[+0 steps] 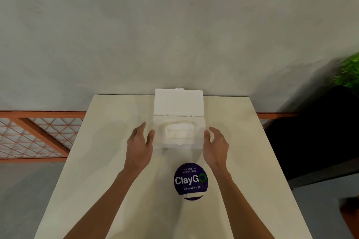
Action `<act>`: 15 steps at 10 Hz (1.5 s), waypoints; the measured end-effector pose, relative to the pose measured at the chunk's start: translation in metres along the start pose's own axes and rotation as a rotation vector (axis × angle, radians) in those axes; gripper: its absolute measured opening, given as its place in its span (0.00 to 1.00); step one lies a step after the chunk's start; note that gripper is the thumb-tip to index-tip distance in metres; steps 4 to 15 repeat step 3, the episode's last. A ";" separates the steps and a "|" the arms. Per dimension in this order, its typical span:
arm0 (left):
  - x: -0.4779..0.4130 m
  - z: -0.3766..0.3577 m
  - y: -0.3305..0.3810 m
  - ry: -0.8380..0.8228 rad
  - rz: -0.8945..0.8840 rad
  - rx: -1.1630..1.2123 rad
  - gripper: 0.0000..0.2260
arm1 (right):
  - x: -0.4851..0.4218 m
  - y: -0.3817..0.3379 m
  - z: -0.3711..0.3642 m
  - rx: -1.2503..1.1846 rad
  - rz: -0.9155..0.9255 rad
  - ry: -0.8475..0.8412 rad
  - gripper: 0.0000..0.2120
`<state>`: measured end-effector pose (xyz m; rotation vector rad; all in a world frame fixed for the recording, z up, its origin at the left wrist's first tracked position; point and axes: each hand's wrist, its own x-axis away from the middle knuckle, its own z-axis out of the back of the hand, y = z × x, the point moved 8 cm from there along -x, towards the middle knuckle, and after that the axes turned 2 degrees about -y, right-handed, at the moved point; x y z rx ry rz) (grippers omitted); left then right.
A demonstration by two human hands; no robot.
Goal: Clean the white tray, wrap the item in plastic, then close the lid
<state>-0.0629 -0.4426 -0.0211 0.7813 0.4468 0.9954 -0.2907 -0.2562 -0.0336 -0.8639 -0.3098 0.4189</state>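
You have one white tray at the frame's centre, its one lid standing open behind, one white wrapped item inside. One round purple sticker below reads "ClayGo", "Clean as you go". Your left hand and right hand flank the tray, fingers spread, grasping nothing

The white tray sits mid-table, its hinged lid upright and open, a pale wrapped item inside.
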 end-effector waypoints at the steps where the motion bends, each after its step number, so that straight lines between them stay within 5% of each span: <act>1: 0.010 0.021 0.027 0.029 -0.090 -0.104 0.28 | 0.010 -0.026 0.014 0.177 0.102 0.013 0.21; 3: 0.040 0.060 0.109 0.105 -0.435 -0.353 0.31 | 0.038 -0.117 0.048 0.496 0.468 0.059 0.27; 15: 0.040 0.060 0.109 0.105 -0.435 -0.353 0.31 | 0.038 -0.117 0.048 0.496 0.468 0.059 0.27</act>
